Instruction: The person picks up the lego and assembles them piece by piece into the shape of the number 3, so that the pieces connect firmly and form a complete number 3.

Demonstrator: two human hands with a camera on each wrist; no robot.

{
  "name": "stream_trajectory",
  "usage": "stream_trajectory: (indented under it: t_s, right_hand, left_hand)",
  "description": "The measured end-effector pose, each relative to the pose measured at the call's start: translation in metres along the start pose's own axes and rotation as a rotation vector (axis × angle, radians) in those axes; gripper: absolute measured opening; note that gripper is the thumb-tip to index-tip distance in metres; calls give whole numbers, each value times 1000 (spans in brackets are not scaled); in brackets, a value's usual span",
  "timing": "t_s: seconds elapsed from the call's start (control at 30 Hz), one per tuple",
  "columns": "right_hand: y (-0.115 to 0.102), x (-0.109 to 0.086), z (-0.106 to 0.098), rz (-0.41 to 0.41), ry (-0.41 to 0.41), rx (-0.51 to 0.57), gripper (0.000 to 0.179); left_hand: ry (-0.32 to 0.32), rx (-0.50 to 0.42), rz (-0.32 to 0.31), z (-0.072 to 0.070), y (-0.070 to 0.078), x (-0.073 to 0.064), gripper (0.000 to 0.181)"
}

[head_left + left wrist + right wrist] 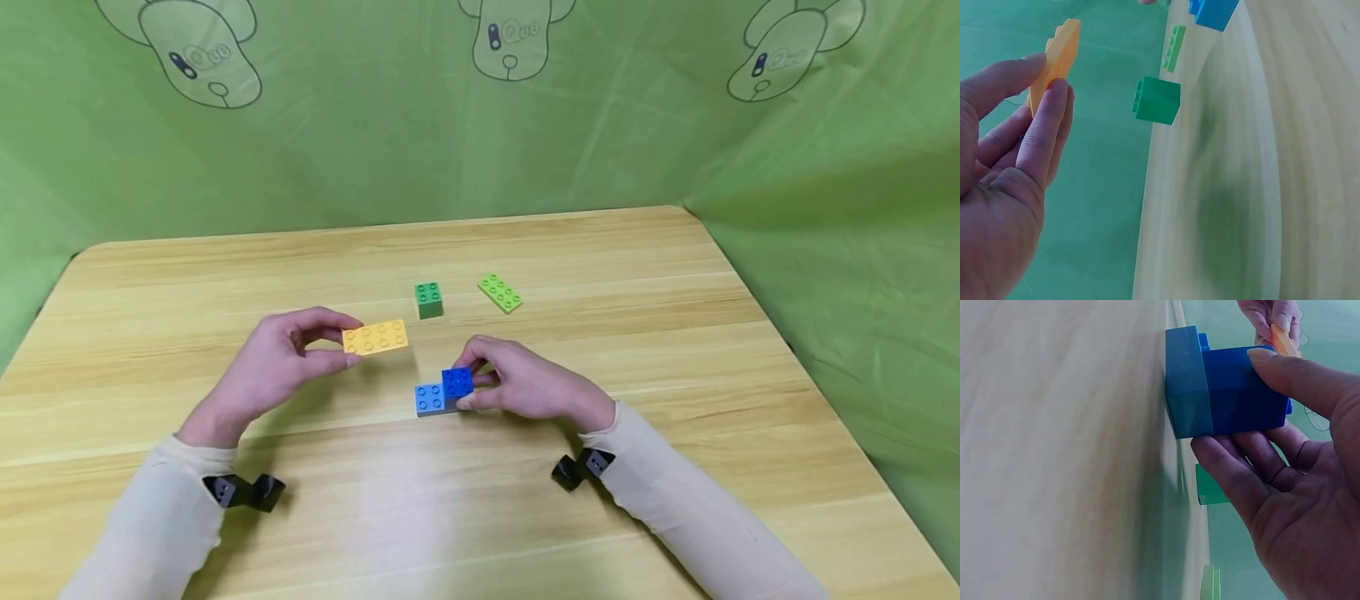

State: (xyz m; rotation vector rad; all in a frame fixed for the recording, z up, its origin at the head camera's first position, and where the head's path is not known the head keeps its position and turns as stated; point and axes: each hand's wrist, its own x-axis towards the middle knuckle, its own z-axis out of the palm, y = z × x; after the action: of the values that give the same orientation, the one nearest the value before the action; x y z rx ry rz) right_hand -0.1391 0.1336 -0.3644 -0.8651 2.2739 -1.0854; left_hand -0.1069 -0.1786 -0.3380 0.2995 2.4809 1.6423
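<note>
My left hand (281, 358) pinches one end of a thin yellow-orange building plate (375, 337) between thumb and fingers, above the table with its studs up. To the right, my right hand (525, 379) grips a dark blue square brick (457, 382) from its right side. That brick sits over the right end of a longer light blue brick (430, 399), whose left studs are bare. In the right wrist view the dark blue brick (1244, 390) meets the light blue brick (1188, 387) face to face. Whether the light blue brick touches the table, I cannot tell.
A dark green square brick (429, 300) stands on the wooden table (420, 517) beyond both hands. To its right lies a flat lime green plate (500, 293). Green cloth (390, 158) with printed outlines hangs behind the table's far edge and along the right side.
</note>
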Motion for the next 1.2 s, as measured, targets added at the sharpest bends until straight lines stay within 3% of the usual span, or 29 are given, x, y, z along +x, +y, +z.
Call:
stream_trajectory:
  t_s: [0.4,0.7,1.2]
  right_hand:
    - [1,0,-1,4,-2,5,29]
    - [1,0,-1,5,-2,19,29]
    - [1,0,0,-7,-3,8,29]
  left_hand:
    - [-4,-96,-9,11,3,-3,38]
    - [-17,-105,40,22,-2,-2,35]
    - [-34,-132,14,34,-1,-3,36]
